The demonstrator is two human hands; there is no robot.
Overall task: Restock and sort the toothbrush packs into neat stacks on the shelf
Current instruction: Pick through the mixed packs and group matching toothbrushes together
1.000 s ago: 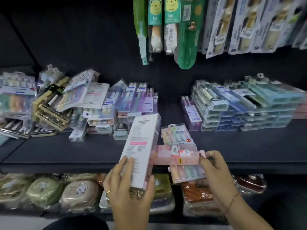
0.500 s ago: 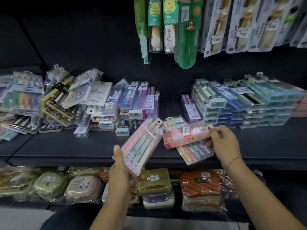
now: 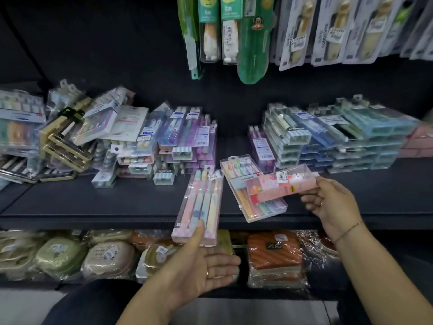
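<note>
Over dark shelf (image 3: pixel 117 202) front edge: long clear pack of four pastel toothbrushes (image 3: pixel 201 202), left hand (image 3: pixel 206 261) pinching its near end, thumb on top. Right hand (image 3: pixel 332 205) fingers grip flat pink clear-lidded pack (image 3: pixel 281 184) by one end. Probably light, stiff, slick; take by edges.

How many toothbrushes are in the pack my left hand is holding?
4, side by side in the pastel pack held by the left hand: pink handle leftmost, then pale green, blue, and yellow rightmost. No others show, though one could sit hidden behind these.
</note>
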